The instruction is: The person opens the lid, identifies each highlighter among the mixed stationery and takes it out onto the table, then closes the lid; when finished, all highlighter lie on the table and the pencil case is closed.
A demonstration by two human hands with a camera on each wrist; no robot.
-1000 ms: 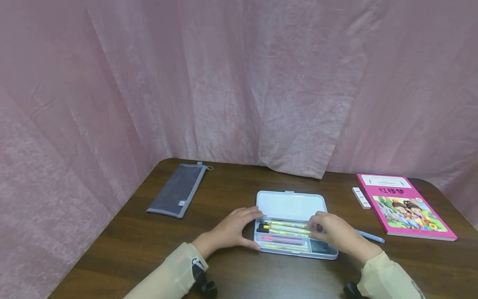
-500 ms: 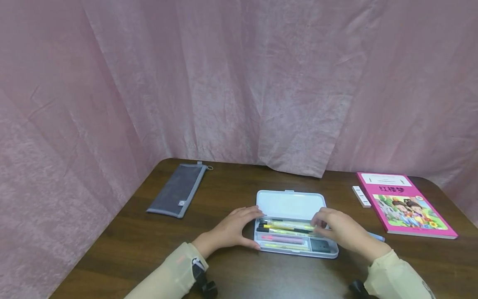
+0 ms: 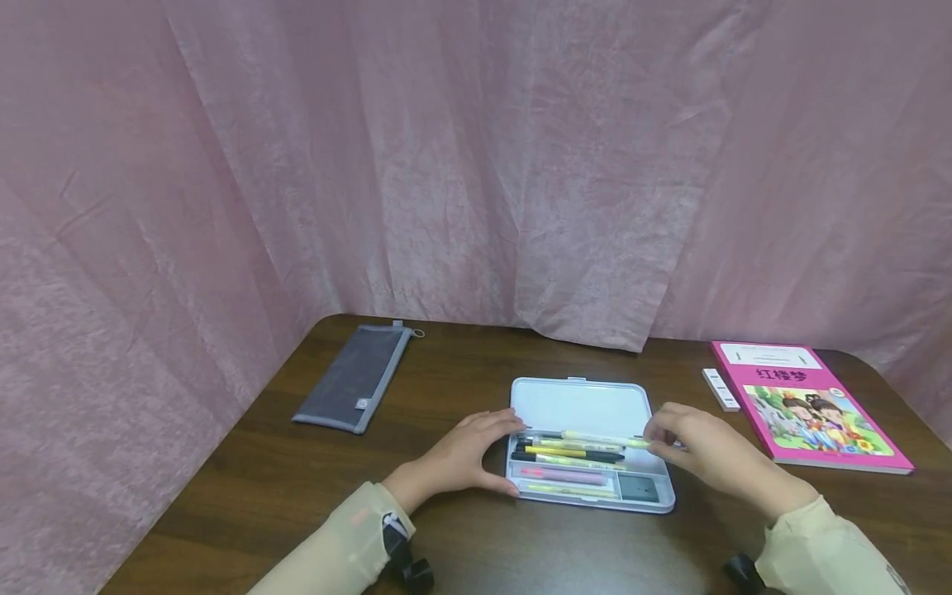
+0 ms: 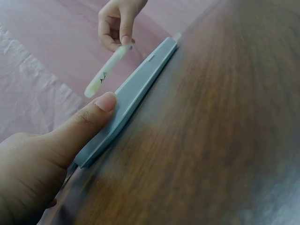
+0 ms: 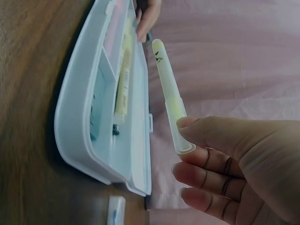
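Observation:
A pale blue pencil case (image 3: pixel 580 405) lies with its lid folded back on the table. My left hand (image 3: pixel 467 453) holds its left end; the thumb (image 4: pixel 105 103) presses the front side in the left wrist view. Above the case's back right part, my right hand (image 3: pixel 706 446) pinches a pale yellow highlighter (image 5: pixel 168 86) by its translucent capped end, between thumb and fingers. The highlighter points left. Several yellow and black pens (image 3: pixel 573 453) lie in the long compartment, pink pens (image 3: pixel 561 477) in the front one, and a dark block (image 3: pixel 638 488) at front right.
A grey zip pouch (image 3: pixel 353 376) lies at the back left. On the right are a pink book (image 3: pixel 811 413) and, beside its left edge, a small white block (image 3: pixel 720 390). The brown table (image 3: pixel 483 545) ends at a pink curtain (image 3: pixel 476 207).
My right hand has moved to the right and drawn the highlighter up from the other pens. The blue pen on the table at right is now mostly hidden behind it. My left hand stays put.

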